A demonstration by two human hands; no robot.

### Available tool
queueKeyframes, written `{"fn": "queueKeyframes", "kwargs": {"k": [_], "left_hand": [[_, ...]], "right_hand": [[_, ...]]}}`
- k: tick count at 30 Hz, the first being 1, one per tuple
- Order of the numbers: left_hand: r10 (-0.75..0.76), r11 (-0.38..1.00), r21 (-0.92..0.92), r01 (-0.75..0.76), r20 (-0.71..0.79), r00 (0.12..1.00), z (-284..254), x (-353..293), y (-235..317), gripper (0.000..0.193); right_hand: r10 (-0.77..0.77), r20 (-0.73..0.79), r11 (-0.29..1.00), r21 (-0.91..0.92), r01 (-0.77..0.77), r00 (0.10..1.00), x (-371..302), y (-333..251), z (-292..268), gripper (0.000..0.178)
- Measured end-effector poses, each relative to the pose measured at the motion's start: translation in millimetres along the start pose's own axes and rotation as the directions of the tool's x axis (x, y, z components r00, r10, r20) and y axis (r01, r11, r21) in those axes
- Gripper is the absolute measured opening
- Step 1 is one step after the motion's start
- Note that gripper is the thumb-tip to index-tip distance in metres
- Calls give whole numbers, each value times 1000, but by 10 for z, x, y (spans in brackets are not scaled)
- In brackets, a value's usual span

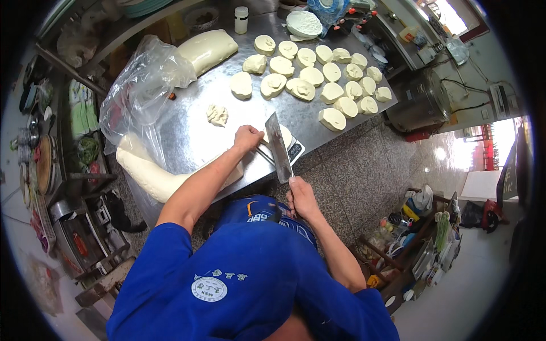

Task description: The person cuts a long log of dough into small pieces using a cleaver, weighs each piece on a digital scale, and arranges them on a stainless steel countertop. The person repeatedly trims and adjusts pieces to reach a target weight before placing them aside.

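Note:
My right hand (302, 198) grips the handle of a cleaver (278, 149), its broad blade pointing away from me. The blade passes in front of a kitchen scale (296, 150), partly hiding a pale dough piece (285, 135) on it. My left hand (248, 138) is closed beside the scale, fingertips together; what they hold, if anything, cannot be made out. Under my left forearm lies a long dough roll (149, 175). A small dough scrap (216, 115) sits beyond my left hand. Several cut dough pieces (311, 75) stand in rows at the far right.
A big dough slab (209, 50) lies at the back of the metal table (190, 122), partly under clear plastic sheeting (145, 79). A bowl of flour (303, 25) and a white-lidded jar (242, 20) stand behind. Crowded shelves flank me; a large metal pot (422, 102) stands beyond the table's right end.

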State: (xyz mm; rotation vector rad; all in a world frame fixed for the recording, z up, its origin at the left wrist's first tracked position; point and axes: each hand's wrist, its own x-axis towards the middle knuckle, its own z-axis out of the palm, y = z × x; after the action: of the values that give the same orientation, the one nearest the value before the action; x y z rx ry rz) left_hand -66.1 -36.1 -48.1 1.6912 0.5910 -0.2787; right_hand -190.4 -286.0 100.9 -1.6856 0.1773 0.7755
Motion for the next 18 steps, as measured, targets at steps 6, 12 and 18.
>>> {"fn": "queueKeyframes", "kwargs": {"k": [6, 12, 18], "left_hand": [[-11, 998, 55, 13, -35, 999, 21, -39, 34, 20], [2, 992, 125, 6, -66, 998, 7, -8, -75, 14], [80, 970, 238, -52, -108, 991, 75, -125, -88, 15]], "right_hand": [[47, 18, 998, 44, -47, 999, 42, -10, 5, 34], [27, 17, 995, -92, -25, 999, 218, -89, 77, 34], [-402, -101, 808, -507, 301, 910, 1123, 464, 282, 40]]}}
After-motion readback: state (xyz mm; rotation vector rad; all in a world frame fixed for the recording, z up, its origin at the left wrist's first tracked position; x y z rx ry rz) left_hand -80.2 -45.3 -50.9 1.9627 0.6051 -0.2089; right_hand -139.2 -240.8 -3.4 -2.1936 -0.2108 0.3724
